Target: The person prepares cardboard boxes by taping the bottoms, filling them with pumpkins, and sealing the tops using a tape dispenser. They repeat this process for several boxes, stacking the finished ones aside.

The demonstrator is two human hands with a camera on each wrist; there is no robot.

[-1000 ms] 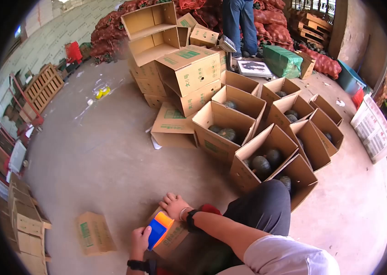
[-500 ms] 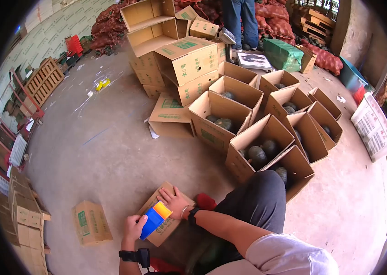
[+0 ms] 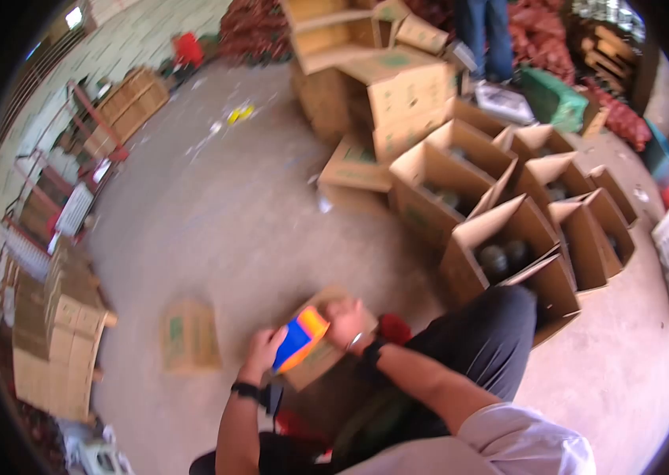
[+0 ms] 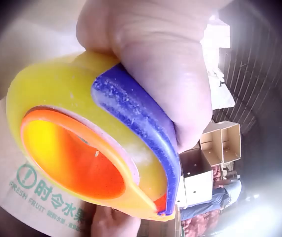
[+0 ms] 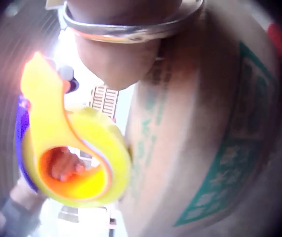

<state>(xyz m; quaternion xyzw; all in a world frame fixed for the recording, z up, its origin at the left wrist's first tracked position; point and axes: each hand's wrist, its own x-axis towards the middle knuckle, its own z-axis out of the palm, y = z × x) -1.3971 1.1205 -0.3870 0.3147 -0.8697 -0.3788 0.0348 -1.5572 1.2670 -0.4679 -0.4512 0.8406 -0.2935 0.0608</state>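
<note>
My left hand (image 3: 262, 354) grips a blue and orange tape dispenser (image 3: 296, 342) by its blue side. In the left wrist view the dispenser carries a wide roll of yellow tape (image 4: 42, 91) around its orange hub. Below it is a small cardboard box (image 3: 304, 375) with green print, lying on the floor in front of my knees. Over the far right side of this box is my right hand (image 3: 348, 323), blurred, its fingers looking bent beside the dispenser's orange end. I cannot tell whether those fingers pinch anything.
To the right stand several open cartons (image 3: 501, 237) holding dark green squashes. A flat-looking printed carton (image 3: 190, 336) lies left of the box. Stacked cartons (image 3: 406, 91) rise ahead, and a person in jeans (image 3: 483, 39) stands behind. More cartons (image 3: 61, 340) are at far left.
My right hand has gone from lying flat on the box to bent fingers beside the dispenser. The left hand still holds the dispenser over the box. The head view has swung left.
</note>
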